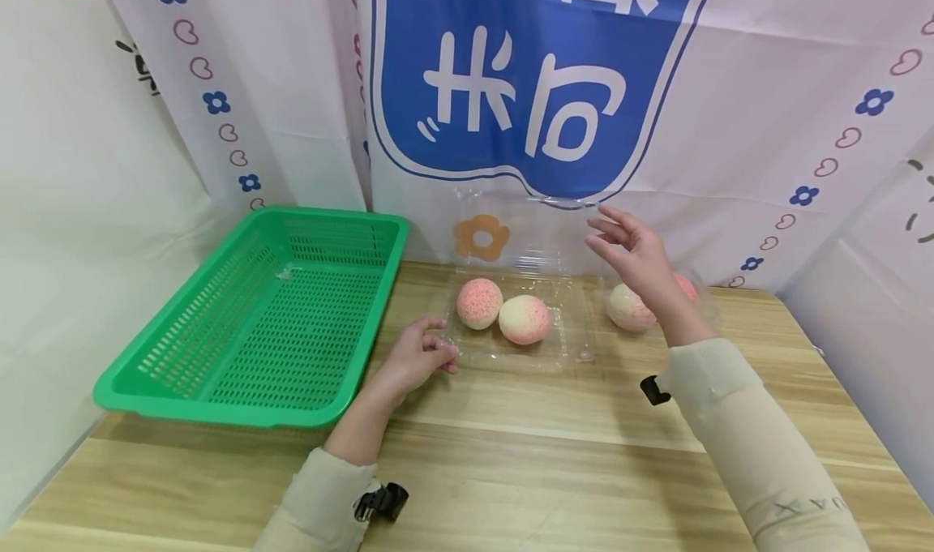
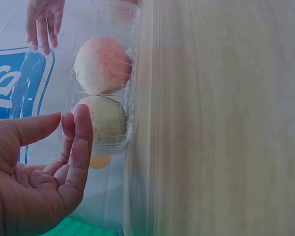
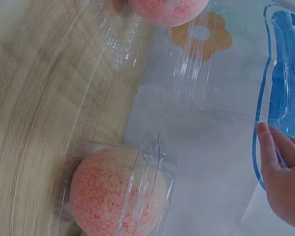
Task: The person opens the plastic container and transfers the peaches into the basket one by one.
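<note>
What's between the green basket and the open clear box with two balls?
The head view shows the left hand there, fingertips at the open clear box. Behind that hand, the wooden tabletop beside the green basket is bare.

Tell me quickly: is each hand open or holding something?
Left hand: open, holding nothing, beside the clear rectangular plastic box.
Right hand: open, at the box's raised transparent lid; touch unclear.
</note>
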`<state>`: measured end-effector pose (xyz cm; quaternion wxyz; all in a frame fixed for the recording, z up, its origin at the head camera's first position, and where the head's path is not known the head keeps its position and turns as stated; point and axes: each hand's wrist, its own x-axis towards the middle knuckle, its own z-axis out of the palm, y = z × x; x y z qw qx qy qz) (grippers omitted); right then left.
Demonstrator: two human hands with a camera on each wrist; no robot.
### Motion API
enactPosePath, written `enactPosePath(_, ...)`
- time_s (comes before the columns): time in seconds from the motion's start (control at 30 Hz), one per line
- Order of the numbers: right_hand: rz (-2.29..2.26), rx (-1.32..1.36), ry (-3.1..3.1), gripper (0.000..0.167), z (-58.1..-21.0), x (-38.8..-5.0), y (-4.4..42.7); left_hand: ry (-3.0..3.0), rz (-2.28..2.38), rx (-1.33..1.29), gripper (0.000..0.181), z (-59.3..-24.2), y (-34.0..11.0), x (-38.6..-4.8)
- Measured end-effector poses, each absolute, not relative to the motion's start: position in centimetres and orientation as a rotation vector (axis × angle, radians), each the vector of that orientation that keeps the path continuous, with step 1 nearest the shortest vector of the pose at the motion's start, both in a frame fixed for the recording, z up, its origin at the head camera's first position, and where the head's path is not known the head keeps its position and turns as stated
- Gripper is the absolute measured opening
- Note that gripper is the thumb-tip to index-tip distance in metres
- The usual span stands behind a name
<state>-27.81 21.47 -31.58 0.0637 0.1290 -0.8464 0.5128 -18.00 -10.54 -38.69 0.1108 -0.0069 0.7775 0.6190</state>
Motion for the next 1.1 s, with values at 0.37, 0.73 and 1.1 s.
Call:
enactPosePath(0.37, 1.679, 0.397, -2.617, 0.066, -32.3, -28.8, 21.2, 2.278, 1.819, -0.04, 0.054, -38.7, -10.6, -18.0)
enactPosePath(0.73, 1.75, 0.329, -2.77, 0.074, -34.3, -26.8, 21.6, 2.287, 1.805, -0.021, 0.054, -38.7, -10.5, -18.0)
enactPosePath(1.1, 1.879, 0.297, -2.69, 0.076, -36.9, -23.5, 21.4, 2.278, 1.819, -0.022, 0.053, -38.6, -10.5, -17.9)
